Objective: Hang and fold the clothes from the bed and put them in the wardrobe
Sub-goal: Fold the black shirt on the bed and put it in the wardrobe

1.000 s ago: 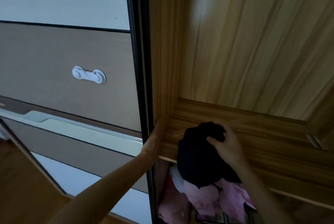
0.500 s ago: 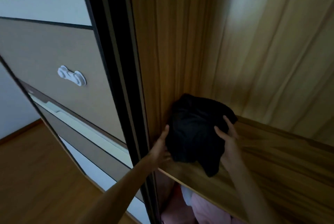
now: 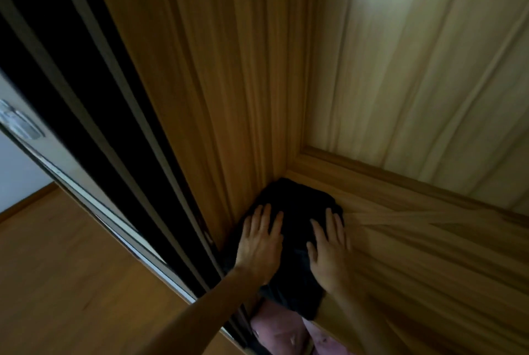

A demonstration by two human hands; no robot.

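**Both hands pressed flat on a black garment on the shelf**

The left hand and right hand lie palm down on the black garment, side by side. Their fingers are straight and slightly spread, curled round nothing. Dark cloth shows between them.

The garment sits on the wooden shelf inside the wardrobe, pushed into the back left corner. There it touches the side wall and lies just short of the back panel. Its near end hangs over the shelf's front edge. It is a bunched, rounded bundle; whether it is neatly folded cannot be told. Nothing else shows on the shelf.

In the compartment under the shelf, pink clothes show, partly hidden by the hanging black cloth.

To the left stands the dark-framed sliding door, with a white latch at the picture's edge. Beyond it lies wooden floor.
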